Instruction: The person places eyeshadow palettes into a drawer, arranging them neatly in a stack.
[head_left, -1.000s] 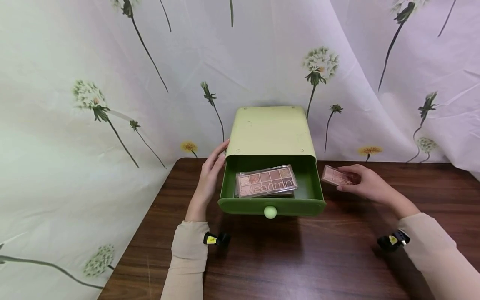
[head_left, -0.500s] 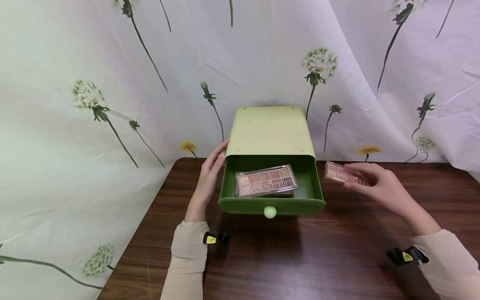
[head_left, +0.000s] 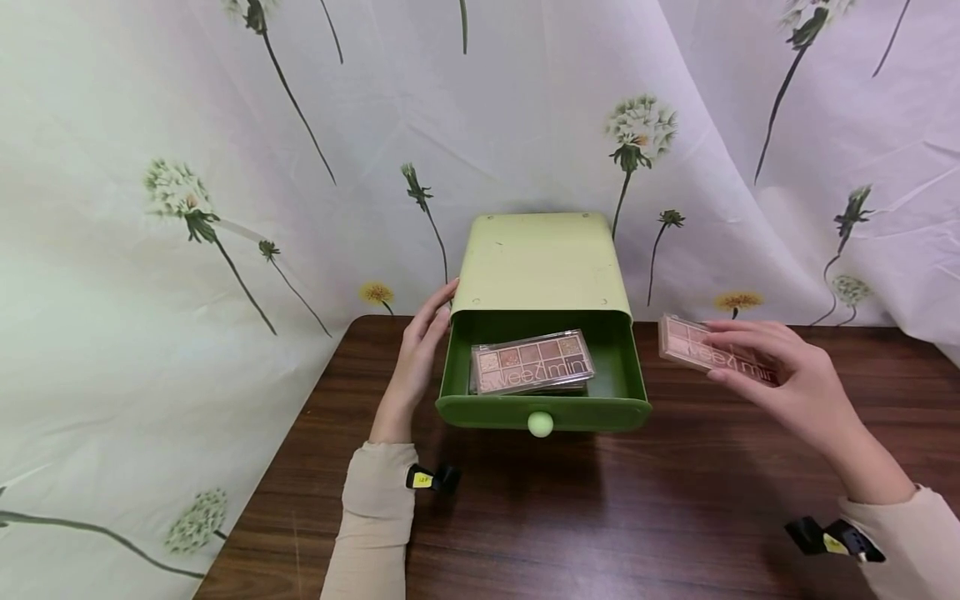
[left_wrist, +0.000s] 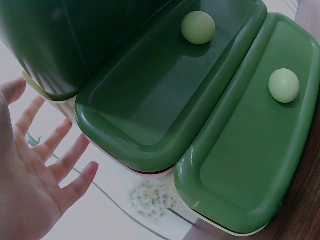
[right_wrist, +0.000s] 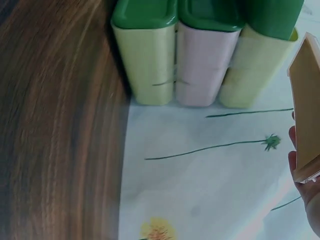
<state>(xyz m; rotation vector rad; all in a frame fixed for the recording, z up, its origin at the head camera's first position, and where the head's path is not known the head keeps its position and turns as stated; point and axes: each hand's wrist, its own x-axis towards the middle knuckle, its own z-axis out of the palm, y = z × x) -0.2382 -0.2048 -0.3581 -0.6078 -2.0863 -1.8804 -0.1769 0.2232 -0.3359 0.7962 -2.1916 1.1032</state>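
My right hand (head_left: 806, 379) holds a clear-lidded eyeshadow palette (head_left: 681, 343) between thumb and fingers, raised to the right of a small cabinet (head_left: 543, 260). In the right wrist view the palette's plain tan underside (right_wrist: 306, 107) shows at the right edge. The cabinet's top drawer (head_left: 480, 412) is pulled out. Inside it, a "sweet mint" palette (head_left: 532, 362) lies tilted on top of another, mostly hidden one. My left hand (head_left: 420, 354) rests along the cabinet's left side. Its fingers look extended and spread in the left wrist view, holding nothing.
Below the pulled-out drawer sit two closed green drawers, the middle drawer (left_wrist: 150, 100) and the bottom drawer (left_wrist: 240, 145), each with a round knob. The cabinet stands on a dark wooden table (head_left: 637, 517), before a dandelion-print cloth (head_left: 525, 125).
My right hand has moved rightward, away from the drawer's side, carrying the palette, which appears larger and closer to the camera. The left hand and drawer have stayed put.
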